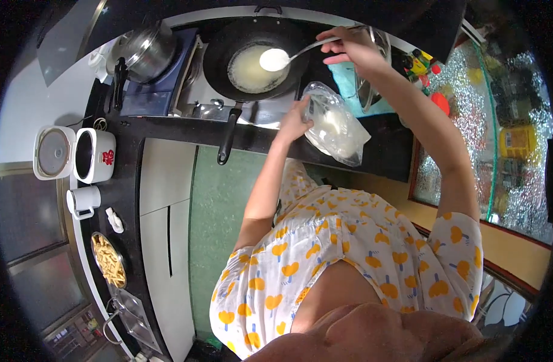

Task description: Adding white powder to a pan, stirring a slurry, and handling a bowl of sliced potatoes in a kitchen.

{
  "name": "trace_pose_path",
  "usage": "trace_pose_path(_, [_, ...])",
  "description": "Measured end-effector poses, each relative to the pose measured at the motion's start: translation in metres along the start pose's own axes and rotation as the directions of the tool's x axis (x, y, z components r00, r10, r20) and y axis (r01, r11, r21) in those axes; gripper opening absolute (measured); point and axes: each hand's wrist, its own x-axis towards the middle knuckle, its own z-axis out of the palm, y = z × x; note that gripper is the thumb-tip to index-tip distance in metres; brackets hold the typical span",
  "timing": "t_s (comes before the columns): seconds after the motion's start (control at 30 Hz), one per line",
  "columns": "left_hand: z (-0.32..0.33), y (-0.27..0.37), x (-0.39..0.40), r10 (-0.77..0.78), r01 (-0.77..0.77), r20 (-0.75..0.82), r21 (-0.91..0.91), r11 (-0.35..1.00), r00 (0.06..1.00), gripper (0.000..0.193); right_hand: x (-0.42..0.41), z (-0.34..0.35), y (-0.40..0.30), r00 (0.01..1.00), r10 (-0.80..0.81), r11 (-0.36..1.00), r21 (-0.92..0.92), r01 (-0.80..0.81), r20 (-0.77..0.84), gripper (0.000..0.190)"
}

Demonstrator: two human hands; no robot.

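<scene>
My right hand (344, 47) grips the handle of a metal spoon (275, 59), whose bowl is heaped with white powder. That spoon hangs over a dark wok (220, 56) on the stove, and pale yellowish liquid (249, 72) lies in the wok's bottom. My left hand (296, 121) holds the rim of a clear plastic bag (333, 129) at the counter's front edge. White contents show through the bag's film. The wok's black handle (229, 135) points towards me, left of my left forearm.
Left of the wok, a steel pot (145, 52) stands on a blue appliance (145, 103). Bottles (419, 63) and a turquoise cloth (342, 86) are at the right. Along the left counter are an open white cooker (95, 156), a mug (84, 202), a plate of cut pale strips (108, 262) and a sink (134, 316).
</scene>
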Motion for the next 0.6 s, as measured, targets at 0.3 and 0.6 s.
trace_pose_path(0.3, [0.02, 0.071, -0.024, 0.207, -0.153, -0.066, 0.473, 0.868, 0.976, 0.052, 0.08, 0.077, 0.085, 0.561, -0.679, 0.202, -0.614, 0.763, 0.474, 0.025])
trace_pose_path(0.6, [0.023, 0.091, -0.052, 0.182, -0.135, -0.067, 0.439, 0.888, 0.981, 0.05, 0.057, 0.072, 0.104, 0.568, -0.453, -0.003, -0.638, 0.77, 0.687, 0.025])
